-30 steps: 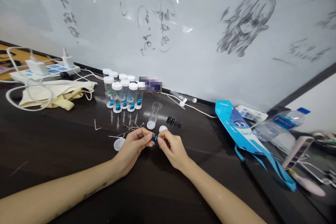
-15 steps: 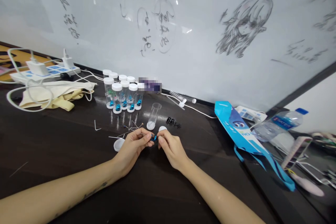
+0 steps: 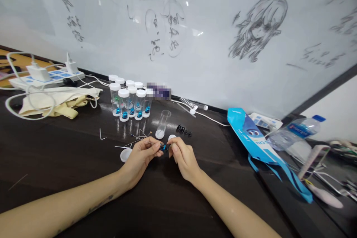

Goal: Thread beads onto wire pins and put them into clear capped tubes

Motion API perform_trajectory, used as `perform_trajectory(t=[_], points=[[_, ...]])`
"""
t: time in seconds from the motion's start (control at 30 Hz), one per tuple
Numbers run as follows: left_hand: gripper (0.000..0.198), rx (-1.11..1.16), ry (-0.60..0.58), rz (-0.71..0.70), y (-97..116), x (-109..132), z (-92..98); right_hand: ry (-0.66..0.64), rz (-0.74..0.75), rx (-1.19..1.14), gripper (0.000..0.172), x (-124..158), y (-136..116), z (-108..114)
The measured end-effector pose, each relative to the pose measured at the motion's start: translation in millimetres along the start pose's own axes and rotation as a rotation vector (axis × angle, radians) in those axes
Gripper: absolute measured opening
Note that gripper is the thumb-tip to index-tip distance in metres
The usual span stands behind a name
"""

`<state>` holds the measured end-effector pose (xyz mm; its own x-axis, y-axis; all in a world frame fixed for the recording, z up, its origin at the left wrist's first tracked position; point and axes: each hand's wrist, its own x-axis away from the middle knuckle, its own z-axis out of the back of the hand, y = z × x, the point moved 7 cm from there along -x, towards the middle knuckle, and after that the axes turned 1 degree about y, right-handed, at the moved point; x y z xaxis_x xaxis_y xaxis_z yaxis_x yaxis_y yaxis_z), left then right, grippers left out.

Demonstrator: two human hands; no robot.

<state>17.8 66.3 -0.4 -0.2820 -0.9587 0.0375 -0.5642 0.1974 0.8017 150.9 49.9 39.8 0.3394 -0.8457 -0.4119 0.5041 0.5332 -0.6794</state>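
Note:
My left hand [image 3: 141, 156] pinches a small blue-and-black cylindrical part [image 3: 164, 148] between thumb and fingers. At that part's right end, the fingertips of my right hand [image 3: 182, 158] close on a dark bit; whether it is a separate piece I cannot tell. Just beyond my hands stands a clear tube [image 3: 164, 119], uncapped, with a white base. One white cap [image 3: 126, 155] lies left of my left hand, and another white cap [image 3: 172, 137] is partly hidden behind my right fingers. Thin wires [image 3: 141, 134] lie beyond my left hand, and several black rings [image 3: 184, 130] sit beyond my right.
Several white-capped tubes [image 3: 124, 106] holding blue parts stand at the back left. An L-shaped hex key [image 3: 102, 135] lies before them. A cloth bag [image 3: 61, 100] and power strip [image 3: 47, 78] are far left. On the right are a blue bag [image 3: 252, 137] and water bottle [image 3: 298, 130].
My right fingers have shifted slightly at the end of the blue-and-black part, and more of its blue shows. My left hand keeps its hold; the view has moved a little.

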Motion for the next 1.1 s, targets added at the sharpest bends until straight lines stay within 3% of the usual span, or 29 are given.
perform_trajectory(t=[1.1], points=[[0.013, 0.000, 0.018, 0.004, 2.1, 0.3, 0.3, 0.041, 0.030, -0.003, 0.036, 1.3, -1.4, 2.3]])
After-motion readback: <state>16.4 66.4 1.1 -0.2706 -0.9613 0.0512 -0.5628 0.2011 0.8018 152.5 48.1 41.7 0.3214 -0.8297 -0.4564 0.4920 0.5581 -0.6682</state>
